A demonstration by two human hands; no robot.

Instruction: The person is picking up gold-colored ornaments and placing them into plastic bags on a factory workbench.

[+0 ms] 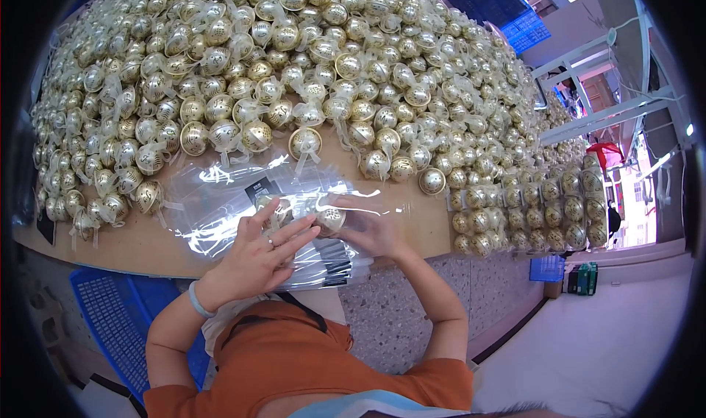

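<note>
Bagging gold balls (pixel 330 219), and honestly we've got loads left. Some clear packs (pixel 555 215) at the right end of the bench (pixel 118 245) look done to us, but the loose pile (pixel 257 57) is massive. Right now two balls sit by our hands at the front, seemingly under clear bags (pixel 209 223). Our left hand (pixel 268 252) is spread over them; we can't tell if our right hand (pixel 375 230), partly behind plastic, pinches anything.

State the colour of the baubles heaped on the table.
The baubles are pale gold, clearest in the head view.
</note>
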